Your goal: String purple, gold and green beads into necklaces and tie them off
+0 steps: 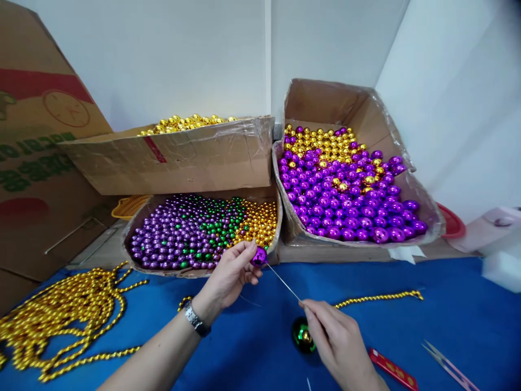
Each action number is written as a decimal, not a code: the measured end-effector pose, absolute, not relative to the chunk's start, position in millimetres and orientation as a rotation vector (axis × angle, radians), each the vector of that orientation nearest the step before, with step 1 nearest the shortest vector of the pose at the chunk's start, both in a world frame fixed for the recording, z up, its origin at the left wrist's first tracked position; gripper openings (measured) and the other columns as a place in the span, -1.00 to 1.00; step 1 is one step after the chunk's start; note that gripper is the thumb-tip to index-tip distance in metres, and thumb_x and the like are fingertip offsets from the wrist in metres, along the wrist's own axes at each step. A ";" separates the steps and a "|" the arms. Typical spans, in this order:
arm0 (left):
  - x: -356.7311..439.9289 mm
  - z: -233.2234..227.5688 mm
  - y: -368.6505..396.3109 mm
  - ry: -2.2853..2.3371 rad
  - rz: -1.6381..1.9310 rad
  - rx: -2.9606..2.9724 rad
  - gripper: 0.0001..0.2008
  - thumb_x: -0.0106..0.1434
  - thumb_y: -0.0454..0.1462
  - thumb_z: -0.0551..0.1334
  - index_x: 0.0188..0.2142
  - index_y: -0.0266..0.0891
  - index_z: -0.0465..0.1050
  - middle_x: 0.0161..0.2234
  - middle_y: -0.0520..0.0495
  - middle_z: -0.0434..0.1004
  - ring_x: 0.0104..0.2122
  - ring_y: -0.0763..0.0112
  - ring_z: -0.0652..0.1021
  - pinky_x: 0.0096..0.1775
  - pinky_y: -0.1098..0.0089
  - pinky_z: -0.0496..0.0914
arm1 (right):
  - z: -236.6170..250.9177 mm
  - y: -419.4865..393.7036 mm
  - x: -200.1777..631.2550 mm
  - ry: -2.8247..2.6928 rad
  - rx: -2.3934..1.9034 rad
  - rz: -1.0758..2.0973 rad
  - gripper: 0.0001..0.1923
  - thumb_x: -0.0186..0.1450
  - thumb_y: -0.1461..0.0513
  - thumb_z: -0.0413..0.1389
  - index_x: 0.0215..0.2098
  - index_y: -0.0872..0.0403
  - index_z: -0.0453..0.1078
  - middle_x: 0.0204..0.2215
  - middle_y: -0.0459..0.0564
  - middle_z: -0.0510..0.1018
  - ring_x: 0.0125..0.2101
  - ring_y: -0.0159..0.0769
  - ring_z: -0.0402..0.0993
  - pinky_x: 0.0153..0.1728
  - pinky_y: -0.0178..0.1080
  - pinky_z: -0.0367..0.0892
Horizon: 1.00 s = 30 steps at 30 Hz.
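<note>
My left hand [232,274], with a watch on its wrist, pinches a shiny purple bead [259,256] just in front of the low box of small beads [203,271]. My right hand [337,339] holds a long thin needle [283,282] whose tip meets the purple bead. A large green bead [302,335] lies on the blue cloth [252,326] beside my right hand, partly behind the fingers. A gold bead string [378,297] trails to the right from near my right hand.
A pile of gold bead strings [61,320] lies at the left. A box of large purple and gold beads [423,206] stands at the right, and a box of gold beads [179,157] sits above the low box. A red tool [393,370] and snips [448,366] lie at the lower right.
</note>
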<state>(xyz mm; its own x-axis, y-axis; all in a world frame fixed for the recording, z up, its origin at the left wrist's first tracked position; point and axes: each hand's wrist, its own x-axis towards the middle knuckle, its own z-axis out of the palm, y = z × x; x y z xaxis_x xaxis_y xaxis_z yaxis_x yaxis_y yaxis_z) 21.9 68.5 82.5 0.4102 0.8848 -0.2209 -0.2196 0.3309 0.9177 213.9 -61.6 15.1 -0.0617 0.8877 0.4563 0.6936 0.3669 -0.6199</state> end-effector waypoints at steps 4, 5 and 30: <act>25.5 79.1 62.9 0.910 0.816 1.129 -0.72 0.16 -0.10 0.26 -0.34 -0.27 0.32 -0.48 0.06 0.38 -0.61 0.57 0.45 -0.65 0.58 0.33 | 15.4 -60.4 213.2 -1.831 -1.404 0.247 -0.77 0.36 0.32 -0.07 -0.11 0.08 0.37 -0.40 0.01 0.51 -0.36 -0.29 0.49 -0.28 -0.27 0.41; 26.0 79.0 62.3 0.912 0.809 1.145 -0.72 0.16 -0.10 0.26 -0.33 -0.28 0.33 -0.46 0.05 0.39 -0.60 0.57 0.45 -0.65 0.58 0.33 | 15.3 -60.3 213.0 -1.836 -1.408 0.236 -0.78 0.36 0.32 -0.08 -0.12 0.08 0.37 -0.42 0.00 0.50 -0.35 -0.29 0.49 -0.27 -0.27 0.41; 36.9 72.5 50.2 0.828 0.739 1.054 -0.73 0.17 -0.12 0.25 -0.26 -0.28 0.40 -0.44 0.01 0.39 -0.55 0.52 0.49 -0.55 0.53 0.38 | 9.6 -71.1 227.5 -1.844 -1.440 0.196 -0.76 0.36 0.32 -0.08 -0.11 0.09 0.38 -0.29 0.03 0.57 -0.30 -0.28 0.52 -0.25 -0.26 0.44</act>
